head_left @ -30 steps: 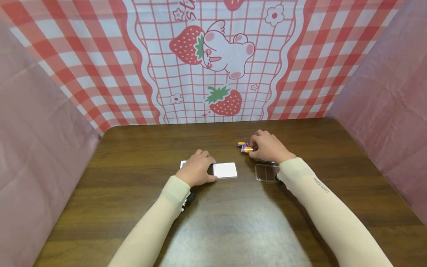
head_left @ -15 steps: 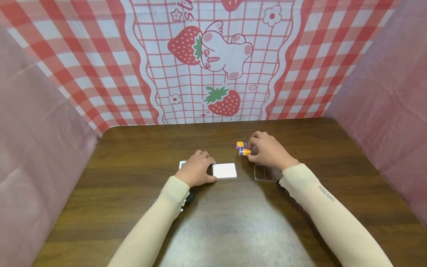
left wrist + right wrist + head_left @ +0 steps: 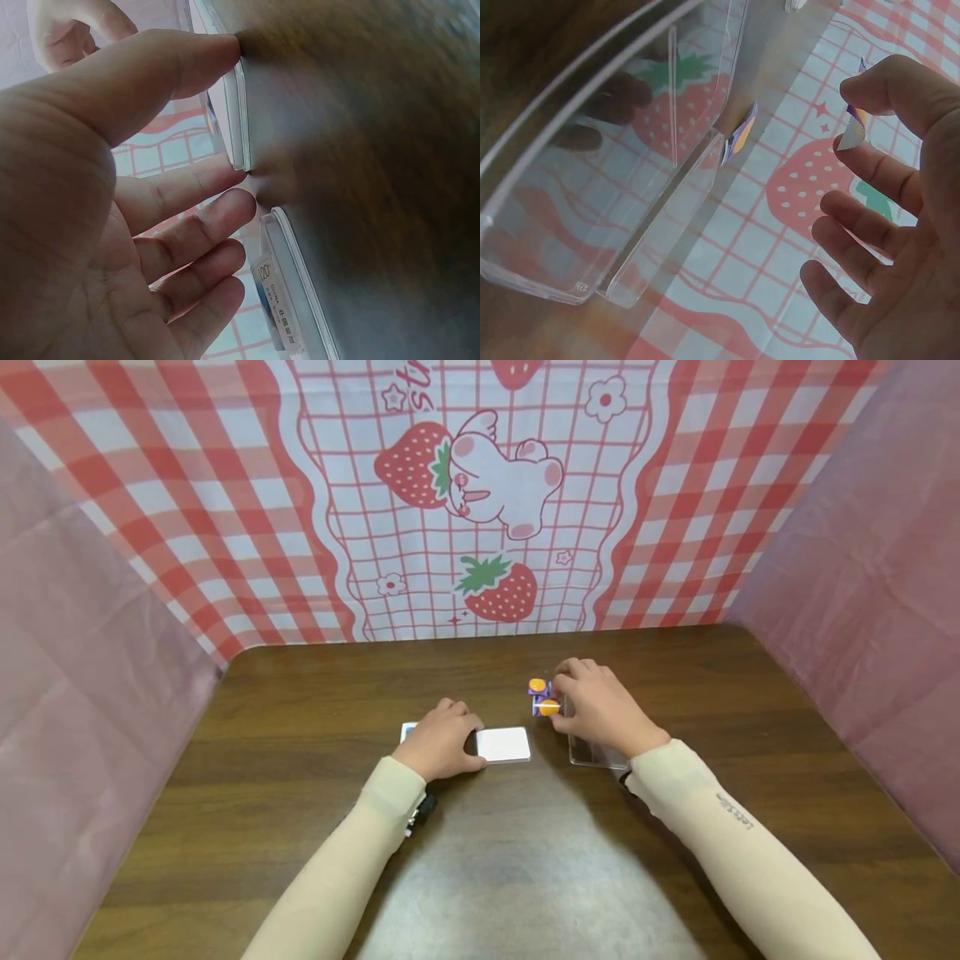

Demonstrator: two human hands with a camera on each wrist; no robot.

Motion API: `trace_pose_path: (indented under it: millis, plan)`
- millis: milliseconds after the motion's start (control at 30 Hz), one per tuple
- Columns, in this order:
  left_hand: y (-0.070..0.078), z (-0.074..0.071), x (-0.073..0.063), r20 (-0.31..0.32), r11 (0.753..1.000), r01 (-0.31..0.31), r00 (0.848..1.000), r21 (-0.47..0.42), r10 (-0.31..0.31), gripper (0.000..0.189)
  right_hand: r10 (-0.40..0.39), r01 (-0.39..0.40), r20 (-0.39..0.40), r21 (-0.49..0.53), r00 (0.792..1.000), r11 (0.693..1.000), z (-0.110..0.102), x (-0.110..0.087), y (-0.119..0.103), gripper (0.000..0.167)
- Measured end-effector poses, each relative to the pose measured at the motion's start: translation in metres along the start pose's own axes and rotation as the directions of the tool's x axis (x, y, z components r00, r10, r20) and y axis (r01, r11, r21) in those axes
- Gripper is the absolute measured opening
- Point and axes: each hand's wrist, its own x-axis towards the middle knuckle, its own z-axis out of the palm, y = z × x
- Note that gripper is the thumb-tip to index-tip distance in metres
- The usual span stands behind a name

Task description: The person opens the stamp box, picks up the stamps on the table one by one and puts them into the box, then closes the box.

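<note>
My left hand (image 3: pixel 438 742) holds a flat white case (image 3: pixel 504 744) by its left end, thumb at the near edge and index finger at the far one. Beside that hand lies another flat case, mostly covered in the head view; the left wrist view shows its clear shell and printed label (image 3: pixel 277 311). My right hand (image 3: pixel 602 708) pinches a small purple-and-orange packet (image 3: pixel 853 131) with a serrated end between thumb and index finger. A second such packet (image 3: pixel 537 687) lies just behind it on the table.
Clear plastic cases (image 3: pixel 596 756) lie under and near my right hand, partly hidden by it. The brown wooden table (image 3: pixel 480 860) ends at a strawberry-print cloth (image 3: pixel 480 485) behind, with pink cloth (image 3: pixel 97 635) at both sides.
My right hand has shifted slightly left and toward me, bringing the pinched packet nearer; the gap between the two packets' orange spots has grown. My left hand stays on the white case.
</note>
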Motion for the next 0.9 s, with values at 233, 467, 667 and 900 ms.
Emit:
trace_pose_path:
  millis: [233,467,667,900]
  plan:
    - [0.001,0.000,0.000,0.002,1.000,-0.003,1.000,0.005,0.003,0.053,0.011,-0.011,0.022,0.021,1.000,1.000,0.002,-0.005,-0.006,0.023]
    - [0.002,0.001,0.000,0.012,1.000,-0.004,1.000,0.008,0.004,0.054,0.000,-0.001,0.026,0.044,1.000,0.999,0.005,-0.009,-0.011,0.020]
    - [0.003,0.002,0.000,0.015,1.000,0.003,1.000,0.006,-0.003,0.054,-0.007,0.006,0.015,0.047,1.000,0.999,0.007,-0.009,-0.015,0.022]
    - [0.003,0.001,0.000,0.025,1.000,0.008,1.000,0.008,-0.009,0.055,0.018,-0.021,0.055,0.061,0.998,0.998,0.010,-0.008,-0.020,0.024]
